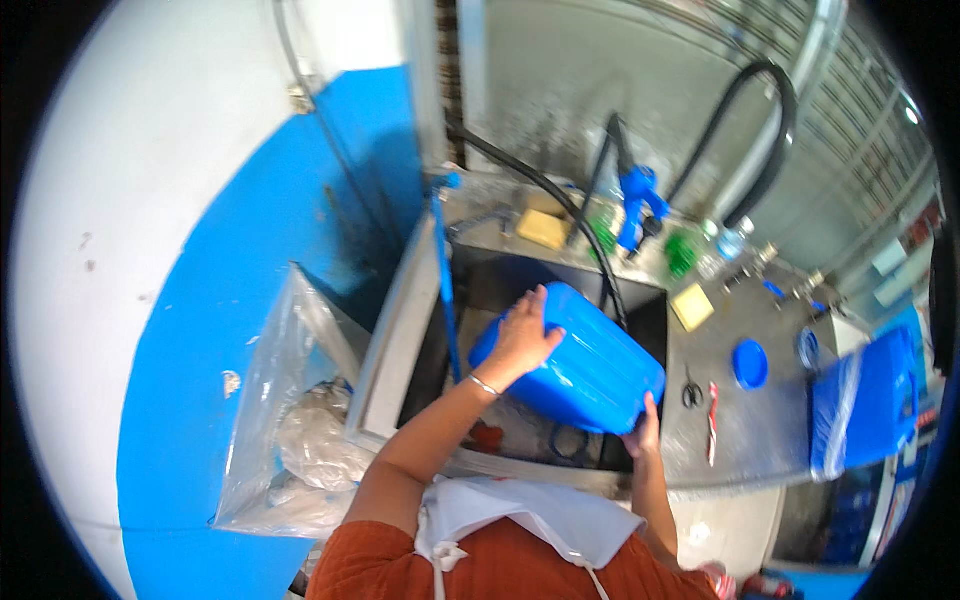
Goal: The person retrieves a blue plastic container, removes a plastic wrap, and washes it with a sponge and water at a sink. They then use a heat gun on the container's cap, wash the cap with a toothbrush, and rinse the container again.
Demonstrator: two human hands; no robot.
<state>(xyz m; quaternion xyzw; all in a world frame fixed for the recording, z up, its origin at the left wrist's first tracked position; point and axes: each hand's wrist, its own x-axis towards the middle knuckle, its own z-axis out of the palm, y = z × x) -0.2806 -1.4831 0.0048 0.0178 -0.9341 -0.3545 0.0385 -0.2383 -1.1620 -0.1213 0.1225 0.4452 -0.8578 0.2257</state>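
Observation:
Over the sink basin [430,375] I hold a blue plastic jerrycan [590,365], tilted on its side. My left hand [525,340] presses on its upper left side with the fingers laid over the surface. Gripping the lower right corner is my right hand [645,430], its fingers partly hidden by the can. A dark ring-shaped thing [569,442] and something reddish [486,437] lie low in the basin under the can.
Right of the basin, the metal counter [690,455] bears a yellow sponge [692,307], scissors [692,393], a red-and-white stick [713,425], a blue lid [750,364] and another blue jerrycan [870,395]. Black hoses [540,178] arch behind. A clear plastic bag [315,430] hangs at left.

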